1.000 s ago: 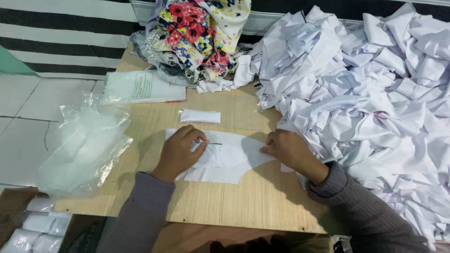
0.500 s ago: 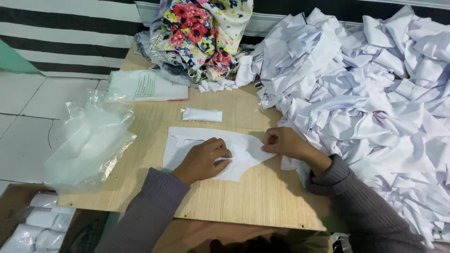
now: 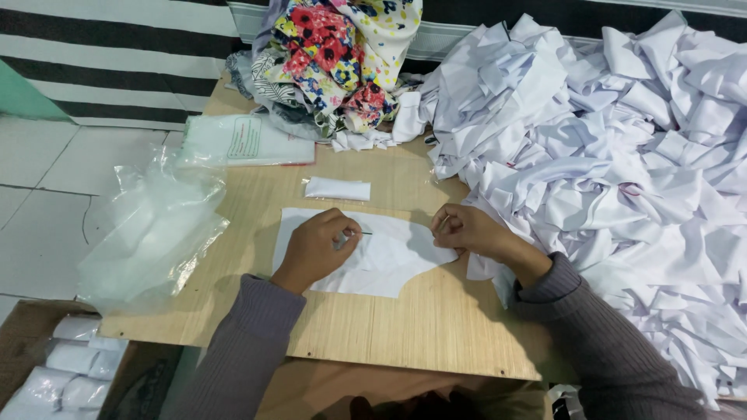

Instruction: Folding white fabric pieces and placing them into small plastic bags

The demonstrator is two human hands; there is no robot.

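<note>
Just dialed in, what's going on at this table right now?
A person works at a wooden table. The left hand presses on a flat white fabric piece and pinches a thin dark tool, too small to identify. The right hand holds the piece's right edge, beside a big heap of white fabric pieces.

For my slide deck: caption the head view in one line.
Two hands, left hand and right hand, press a flat white fabric piece on a wooden table beside heaped white cloth.
</note>
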